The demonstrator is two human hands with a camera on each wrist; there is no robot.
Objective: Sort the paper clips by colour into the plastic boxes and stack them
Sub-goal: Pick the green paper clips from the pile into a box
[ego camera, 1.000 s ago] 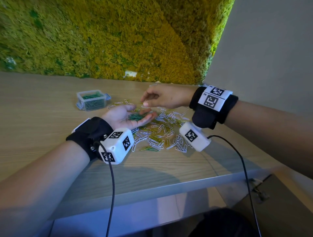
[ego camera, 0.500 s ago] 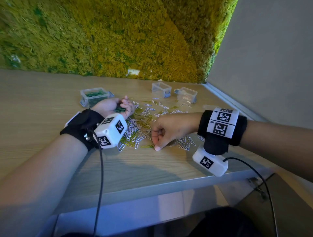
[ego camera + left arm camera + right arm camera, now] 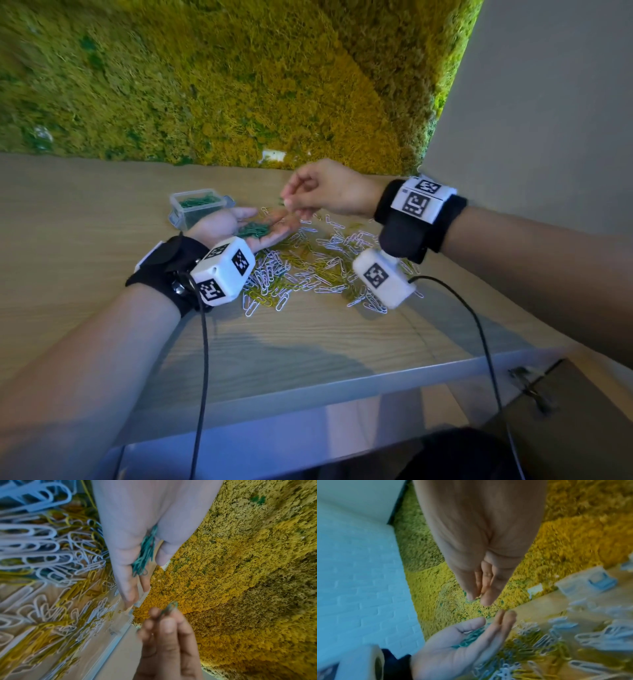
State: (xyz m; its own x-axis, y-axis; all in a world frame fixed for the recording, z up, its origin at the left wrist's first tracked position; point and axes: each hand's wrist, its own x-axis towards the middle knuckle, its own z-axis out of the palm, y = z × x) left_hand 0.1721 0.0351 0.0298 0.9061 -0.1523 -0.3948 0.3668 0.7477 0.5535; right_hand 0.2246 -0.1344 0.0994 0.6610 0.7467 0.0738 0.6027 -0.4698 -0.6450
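Note:
My left hand (image 3: pixel 236 222) lies palm up over the wooden table (image 3: pixel 85 240), cupping a small heap of green paper clips (image 3: pixel 255 230), which shows too in the left wrist view (image 3: pixel 145 553). My right hand (image 3: pixel 291 202) hovers just above the left fingertips and pinches one green clip (image 3: pixel 169 607) between thumb and fingers. A clear plastic box (image 3: pixel 198 205) holding green clips stands behind the left hand. White and yellow clips (image 3: pixel 308 270) lie mixed in a pile under and between both wrists.
Another clear box (image 3: pixel 583 584) with a blue latch stands at the back of the table; my right hand hides it in the head view. A moss wall (image 3: pixel 239 85) backs the table, and a plain wall runs along the right side.
My right hand has risen from the near edge of the pile to above my left palm, carrying a green clip. My left hand has uncurled and turned palm up.

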